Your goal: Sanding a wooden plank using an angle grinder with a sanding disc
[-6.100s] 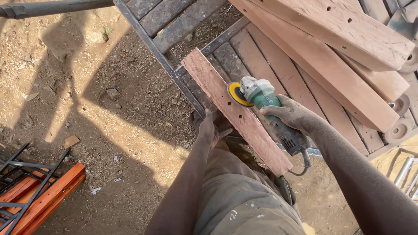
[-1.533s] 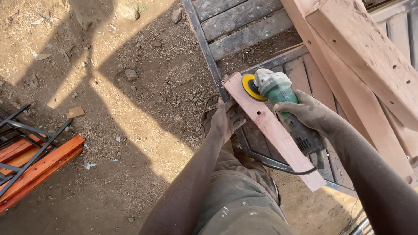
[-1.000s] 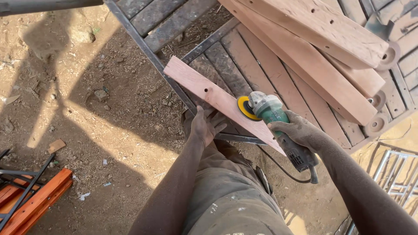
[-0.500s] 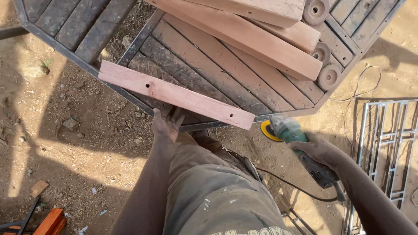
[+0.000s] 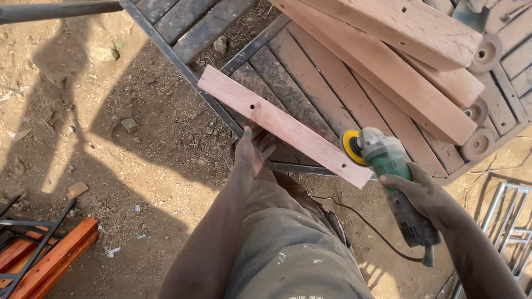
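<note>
A reddish wooden plank [image 5: 282, 124] with drilled holes lies slanted across the corner of a dark slatted metal-framed platform [image 5: 310, 83]. My left hand [image 5: 250, 150] grips the plank's near edge from below. My right hand [image 5: 422, 195] is wrapped around a green angle grinder [image 5: 388, 166]. Its yellow sanding disc [image 5: 351, 147] sits against the plank's near right end. A black cord [image 5: 366, 227] trails from the grinder to the ground.
Several pale wooden beams [image 5: 410, 61] with round wooden discs [image 5: 481, 55] at their ends are stacked on the platform at the upper right. Orange metal bars [image 5: 50, 260] lie at the lower left. A white metal frame [image 5: 499, 221] lies at the right. Dirt ground with stones surrounds.
The grinder, held away to the right of the plank half a second ago, has come back up to the plank's right end. The plank has turned to a steeper slant under my left hand.
</note>
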